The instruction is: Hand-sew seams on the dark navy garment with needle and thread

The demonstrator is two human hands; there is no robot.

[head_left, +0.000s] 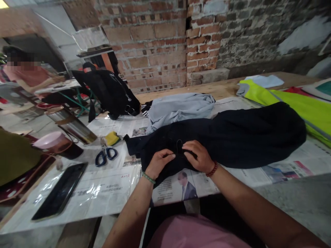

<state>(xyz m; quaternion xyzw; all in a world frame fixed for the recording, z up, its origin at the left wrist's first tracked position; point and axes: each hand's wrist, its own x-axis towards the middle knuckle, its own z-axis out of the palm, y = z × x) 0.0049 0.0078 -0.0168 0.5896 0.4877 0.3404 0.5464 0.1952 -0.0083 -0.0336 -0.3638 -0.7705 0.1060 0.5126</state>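
A dark navy garment (248, 132), which looks like trousers, lies lengthwise across the newspaper-covered table. Over its left part, my left hand (159, 164) is closed, thumb and forefinger pinching the dark cloth. My right hand (200, 157) faces it a short way to the right, fingers also pinched at the cloth. Between the two hands a thin loop of pale thread (179, 142) stands up from the fabric. Whether a needle is in my right fingers cannot be made out. Blue-handled scissors (106, 155) lie left of the garment, beside a yellow sponge-like piece (112, 138).
A black phone (60, 191), a pink-lidded cup (55, 143) and a metal flask (74, 125) occupy the left side. Behind the garment are a grey-blue cloth (178, 106) and a black bag (110, 91). A neon-yellow garment (281, 98) lies right. Another person sits far left.
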